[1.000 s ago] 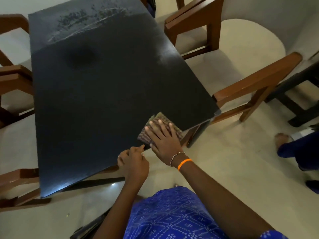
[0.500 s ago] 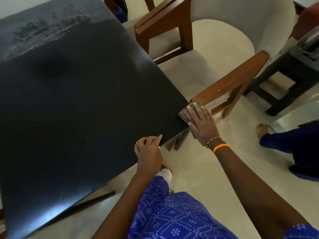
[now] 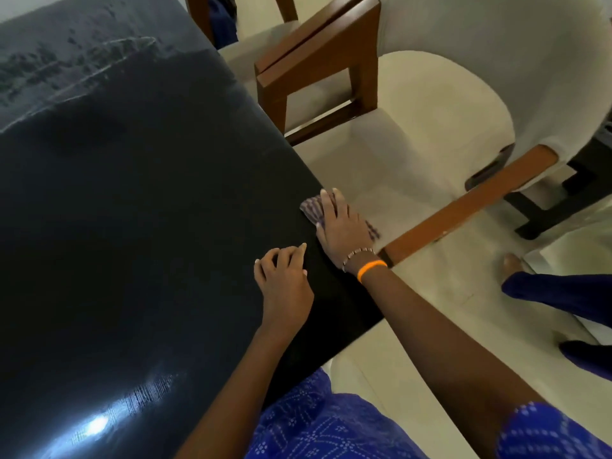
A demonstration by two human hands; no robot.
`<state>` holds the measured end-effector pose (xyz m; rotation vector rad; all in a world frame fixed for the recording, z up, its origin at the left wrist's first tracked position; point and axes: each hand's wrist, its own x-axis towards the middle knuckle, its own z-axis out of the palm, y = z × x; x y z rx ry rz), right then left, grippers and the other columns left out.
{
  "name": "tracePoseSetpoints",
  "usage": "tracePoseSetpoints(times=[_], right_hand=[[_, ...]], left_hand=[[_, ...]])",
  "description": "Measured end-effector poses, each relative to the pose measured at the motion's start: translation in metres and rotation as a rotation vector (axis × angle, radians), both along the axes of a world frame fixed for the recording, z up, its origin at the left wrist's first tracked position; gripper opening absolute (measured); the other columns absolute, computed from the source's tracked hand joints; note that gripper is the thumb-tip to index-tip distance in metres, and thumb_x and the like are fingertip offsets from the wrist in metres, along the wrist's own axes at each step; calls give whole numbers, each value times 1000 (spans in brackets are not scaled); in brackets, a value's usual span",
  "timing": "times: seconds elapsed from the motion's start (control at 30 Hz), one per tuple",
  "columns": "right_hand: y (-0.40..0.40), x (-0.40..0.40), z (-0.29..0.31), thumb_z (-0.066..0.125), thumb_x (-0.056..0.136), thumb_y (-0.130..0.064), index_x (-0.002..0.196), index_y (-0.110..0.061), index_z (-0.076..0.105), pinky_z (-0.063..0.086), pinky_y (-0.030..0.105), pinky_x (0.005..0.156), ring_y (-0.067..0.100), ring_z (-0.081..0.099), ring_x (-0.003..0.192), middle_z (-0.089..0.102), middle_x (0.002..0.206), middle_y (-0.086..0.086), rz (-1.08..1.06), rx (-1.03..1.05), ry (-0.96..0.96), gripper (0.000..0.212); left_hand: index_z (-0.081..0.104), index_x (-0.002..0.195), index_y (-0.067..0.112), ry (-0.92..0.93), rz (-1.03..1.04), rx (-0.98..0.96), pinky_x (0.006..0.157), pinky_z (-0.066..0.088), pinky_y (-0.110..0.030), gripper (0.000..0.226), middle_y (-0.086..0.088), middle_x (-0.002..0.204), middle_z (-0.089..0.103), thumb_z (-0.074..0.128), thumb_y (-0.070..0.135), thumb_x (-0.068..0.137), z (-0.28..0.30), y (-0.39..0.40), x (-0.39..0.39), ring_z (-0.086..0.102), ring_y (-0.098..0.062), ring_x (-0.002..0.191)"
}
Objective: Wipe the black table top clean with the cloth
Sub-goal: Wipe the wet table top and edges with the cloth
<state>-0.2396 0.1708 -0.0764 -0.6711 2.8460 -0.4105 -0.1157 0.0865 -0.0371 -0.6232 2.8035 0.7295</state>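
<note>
Black table top: streaked residue at far end — unwiped.
Cloth: at right edge, under flat right hand.
Left hand: loosely curled, empty.
Next: probably sweep toward the streaks.

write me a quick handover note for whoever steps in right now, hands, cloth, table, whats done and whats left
Right hand: flat, fingers straight, pressing the cloth on the black table top at its right edge, partly overhanging toward the wooden chair.
Left hand: resting on the top near that edge, fingers loosely curled, holding nothing.
Done: the near and middle surface looks dark and free of marks, though glare hides part of it.
Left: pale streaky smears across the far left end are not yet wiped. Work the cloth up there.
</note>
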Motion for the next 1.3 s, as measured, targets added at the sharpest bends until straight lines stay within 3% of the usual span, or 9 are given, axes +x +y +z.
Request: tracePoseSetpoints(times=[0.2, 0.37, 0.67, 0.87, 1.0, 1.17, 1.3], right_hand=[[-61, -64, 5, 44, 95, -27, 148, -12, 17, 35, 38, 103, 32, 42, 125, 35, 145, 16, -13, -63, -28, 62], [-66, -74, 3, 43, 95, -26, 147, -12, 17, 35, 40, 101, 33, 43, 122, 40, 139, 16, -30, -77, -50, 60], [8, 10, 8, 44, 93, -23, 145, -12, 23, 36, 40, 99, 32, 45, 117, 46, 133, 15, -194, 5, -11, 57], [57, 70, 1, 55, 84, -18, 136, -5, 40, 41, 44, 89, 39, 52, 102, 56, 118, 20, -260, 58, 95, 55], [93, 104, -3, 49, 89, -24, 142, -9, 31, 34, 44, 97, 36, 44, 115, 46, 132, 16, -320, 31, 53, 58], [114, 138, -11, 45, 93, -27, 144, -9, 27, 36, 45, 96, 35, 44, 112, 44, 133, 16, -433, -76, 62, 57], [118, 159, -22, 45, 95, -20, 144, -4, 25, 38, 43, 99, 36, 45, 117, 42, 135, 20, -583, -399, -45, 55]], left_hand=[[30, 143, 24, 26, 63, -19, 115, 6, -44, 51, 3, 143, 36, 42, 14, 94, -6, -24, -14, 17, -21, 137], [33, 142, 25, 70, 88, -12, 116, 6, -44, 51, 3, 142, 38, 44, 13, 94, -4, -27, -10, 17, -21, 138], [32, 142, 23, 98, 37, 10, 116, 7, -43, 50, 2, 143, 38, 42, 13, 94, 2, 0, 14, 16, -21, 139], [34, 141, 24, 96, -2, -36, 110, 22, -39, 48, 4, 141, 40, 42, 16, 94, 4, 27, 38, 23, -20, 135], [34, 140, 27, 87, -7, -35, 103, 27, -33, 48, 6, 139, 41, 43, 18, 94, 6, 40, 64, 26, -18, 128], [35, 140, 27, 91, 25, -3, 97, 28, -30, 47, 5, 135, 43, 43, 18, 95, 9, 52, 109, 31, -16, 122], [49, 129, 27, 100, 166, 101, 88, 26, -26, 37, 3, 127, 51, 43, 15, 94, 12, 53, 149, 39, -17, 115]])
